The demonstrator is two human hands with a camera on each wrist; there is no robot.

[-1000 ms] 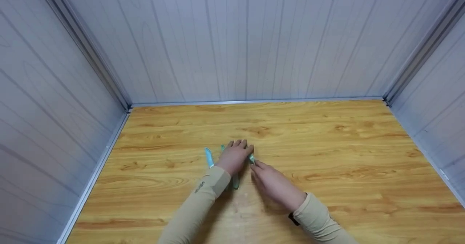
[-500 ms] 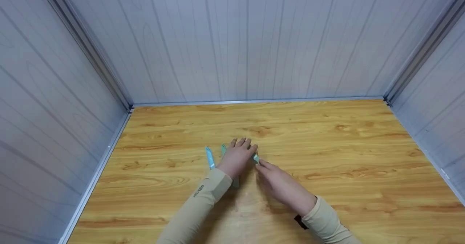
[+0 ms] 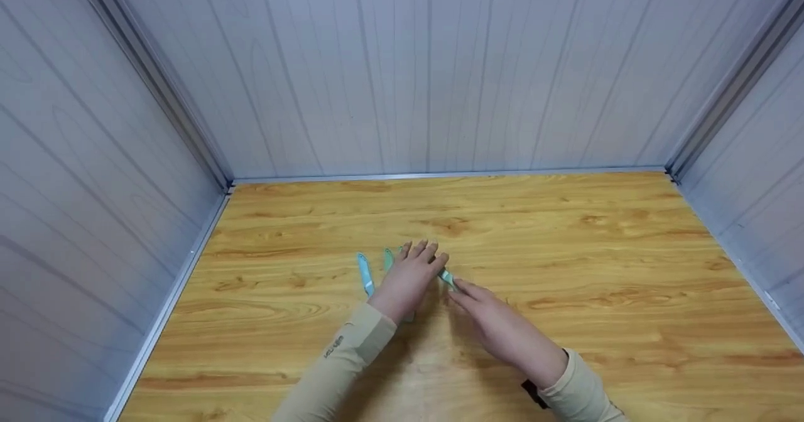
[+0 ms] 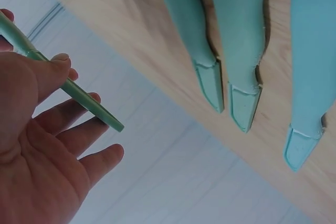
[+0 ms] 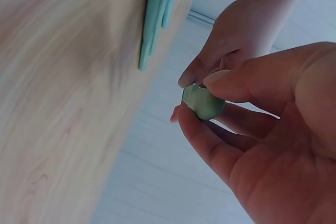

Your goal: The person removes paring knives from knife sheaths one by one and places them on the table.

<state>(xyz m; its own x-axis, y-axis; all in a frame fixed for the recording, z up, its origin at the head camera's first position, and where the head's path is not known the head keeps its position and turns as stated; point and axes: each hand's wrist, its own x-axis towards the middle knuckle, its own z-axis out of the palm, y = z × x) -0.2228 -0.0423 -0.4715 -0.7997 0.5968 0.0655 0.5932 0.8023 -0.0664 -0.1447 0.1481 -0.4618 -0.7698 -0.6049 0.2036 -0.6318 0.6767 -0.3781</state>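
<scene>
Between my two hands is a slim green eyebrow razor (image 3: 447, 277), raised above the wooden table (image 3: 565, 233). My left hand (image 3: 414, 277) pinches it between thumb and fingers, its other fingers spread. At the opposite end, thumb and fingertips of my right hand (image 3: 502, 328) pinch the razor; the right wrist view shows its rounded green end (image 5: 210, 104) there. Three similar razors lie side by side below the left hand: a blue one (image 4: 314, 51), a green one (image 4: 239, 30) and another green one (image 4: 189, 22), each with a capped tip. The left hand partly covers them in the head view.
A pale panel wall (image 3: 402, 83) stands behind the table, with side walls at left (image 3: 113, 208) and right (image 3: 754, 183). A metal strip (image 3: 352, 177) runs along the table's back edge.
Both hands have shifted slightly to the right with the green eyebrow razor, the right hand also a little nearer the camera. The tip of another green razor now shows beside the left fingers.
</scene>
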